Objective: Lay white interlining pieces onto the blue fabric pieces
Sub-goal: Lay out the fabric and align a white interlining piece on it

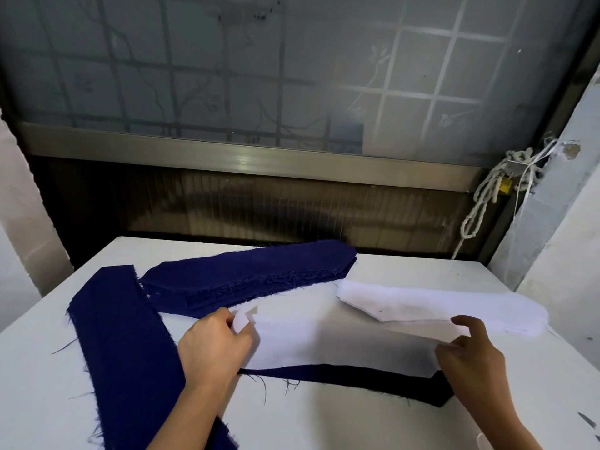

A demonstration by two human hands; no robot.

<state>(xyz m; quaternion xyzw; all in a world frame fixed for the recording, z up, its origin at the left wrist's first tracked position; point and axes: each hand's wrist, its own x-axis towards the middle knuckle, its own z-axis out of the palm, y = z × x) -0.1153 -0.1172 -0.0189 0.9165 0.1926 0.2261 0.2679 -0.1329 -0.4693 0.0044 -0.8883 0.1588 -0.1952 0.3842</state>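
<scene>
- White table (324, 423) is seen as the work surface, with a frosted, gridded window (227, 76) behind it.
- One white interlining piece (341, 339) is spread across the middle of the table and is taken as the reference for everything below.
- Directly under the interlining piece a blue fabric piece (373, 381) is laid; only its near edge and right tip are left uncovered.
- The left end of the interlining piece is pinched by the left hand (214, 345), whose fingers are curled round the edge.
- The right end is held by the right hand (470, 355) between thumb and curled fingers, the forefinger being raised above the cloth.
- Beyond the interlining piece, to the far left, a stack of blue pieces (246, 274) is placed.
- Left of it, a long blue strip (130, 352) is stretched towards the near table edge.
- Just beyond its right end, a stack of white pieces (438, 306) is kept.
- Far beyond and to the right, a knotted rope (487, 196) is hung.
</scene>
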